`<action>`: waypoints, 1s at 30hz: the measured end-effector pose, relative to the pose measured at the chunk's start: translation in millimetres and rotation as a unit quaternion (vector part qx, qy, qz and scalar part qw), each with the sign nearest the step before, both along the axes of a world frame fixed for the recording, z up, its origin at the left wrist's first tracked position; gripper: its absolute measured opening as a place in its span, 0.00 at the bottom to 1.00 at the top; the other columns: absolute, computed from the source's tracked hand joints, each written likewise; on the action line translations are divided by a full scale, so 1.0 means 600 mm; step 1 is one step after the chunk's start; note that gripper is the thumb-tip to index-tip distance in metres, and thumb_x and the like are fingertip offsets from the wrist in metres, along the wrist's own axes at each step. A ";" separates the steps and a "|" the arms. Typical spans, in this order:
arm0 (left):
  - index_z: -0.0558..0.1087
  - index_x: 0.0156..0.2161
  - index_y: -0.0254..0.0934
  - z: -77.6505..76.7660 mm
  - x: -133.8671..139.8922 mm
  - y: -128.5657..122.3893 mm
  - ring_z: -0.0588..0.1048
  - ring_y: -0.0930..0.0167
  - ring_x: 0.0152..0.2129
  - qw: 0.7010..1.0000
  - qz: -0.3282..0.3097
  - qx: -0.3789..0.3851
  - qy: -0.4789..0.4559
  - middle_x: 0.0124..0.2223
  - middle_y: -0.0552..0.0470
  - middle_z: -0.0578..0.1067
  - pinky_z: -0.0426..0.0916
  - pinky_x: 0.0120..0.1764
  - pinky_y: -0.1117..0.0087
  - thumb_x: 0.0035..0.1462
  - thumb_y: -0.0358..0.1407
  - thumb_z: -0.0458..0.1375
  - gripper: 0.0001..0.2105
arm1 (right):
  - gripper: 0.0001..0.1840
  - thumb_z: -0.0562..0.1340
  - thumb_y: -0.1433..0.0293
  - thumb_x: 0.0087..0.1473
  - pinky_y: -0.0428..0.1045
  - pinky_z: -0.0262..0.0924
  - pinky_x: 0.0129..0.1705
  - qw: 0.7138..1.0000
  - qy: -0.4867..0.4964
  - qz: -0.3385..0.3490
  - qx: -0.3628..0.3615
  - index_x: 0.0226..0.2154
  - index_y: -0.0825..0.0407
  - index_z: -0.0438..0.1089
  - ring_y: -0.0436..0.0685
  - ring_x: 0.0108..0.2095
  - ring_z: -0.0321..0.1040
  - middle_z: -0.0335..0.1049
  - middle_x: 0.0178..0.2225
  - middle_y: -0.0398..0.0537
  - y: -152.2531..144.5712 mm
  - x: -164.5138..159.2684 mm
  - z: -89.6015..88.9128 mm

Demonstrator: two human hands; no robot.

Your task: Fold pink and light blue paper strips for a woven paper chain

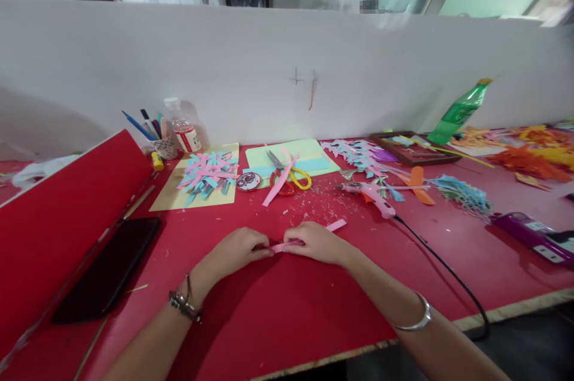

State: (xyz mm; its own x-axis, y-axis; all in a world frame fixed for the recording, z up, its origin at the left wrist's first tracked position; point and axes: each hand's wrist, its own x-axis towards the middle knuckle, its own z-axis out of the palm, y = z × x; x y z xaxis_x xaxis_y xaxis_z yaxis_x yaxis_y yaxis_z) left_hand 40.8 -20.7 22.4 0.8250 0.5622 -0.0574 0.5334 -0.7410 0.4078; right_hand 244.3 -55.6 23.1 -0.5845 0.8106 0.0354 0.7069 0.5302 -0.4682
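Note:
A narrow pink paper strip (336, 225) runs between my two hands, just above or on the red table. My left hand (242, 247) pinches its left end between thumb and fingers. Closed over the strip farther right is my right hand (317, 241), and the strip's free end sticks out behind it. Beyond my hands lie scissors (301, 177) with red and yellow handles, another pink strip (280, 180) lying across them. A pile of pink and blue paper pieces (208, 171) rests on a yellow sheet (224, 197) to the left.
A pink glue gun (374, 197) with a black cord lies at right, near a purple power strip (533, 234). A dark phone (112, 267) lies left. At the back stand a pen cup (165, 146), a clear bottle (186, 130) and a tilted green bottle (460, 112) by a brown tray (415, 157).

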 end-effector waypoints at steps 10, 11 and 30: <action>0.70 0.28 0.35 0.014 -0.015 0.011 0.63 0.78 0.20 0.996 0.029 -0.084 -0.029 0.24 0.56 0.69 0.52 0.23 0.78 0.53 0.42 0.47 0.14 | 0.15 0.50 0.63 0.53 0.42 0.45 0.27 1.000 -0.005 0.009 0.001 0.27 0.54 0.66 0.48 0.26 0.60 0.67 0.24 0.43 0.007 0.019 0.010; 0.69 0.28 0.35 0.017 -0.015 0.011 0.63 0.78 0.20 0.996 0.031 -0.084 -0.028 0.24 0.56 0.69 0.52 0.23 0.78 0.53 0.42 0.47 0.14 | 0.15 0.50 0.63 0.53 0.42 0.45 0.27 1.000 -0.005 0.008 0.002 0.26 0.54 0.66 0.48 0.25 0.60 0.67 0.24 0.43 0.007 0.020 0.010; 0.68 0.29 0.35 0.006 0.011 -0.012 0.64 0.77 0.21 0.998 0.000 -0.028 -0.049 0.24 0.55 0.69 0.53 0.24 0.77 0.54 0.41 0.47 0.13 | 0.18 0.48 0.62 0.54 0.43 0.43 0.26 1.000 0.007 0.014 0.011 0.28 0.54 0.67 0.48 0.25 0.59 0.67 0.24 0.45 -0.007 -0.015 0.005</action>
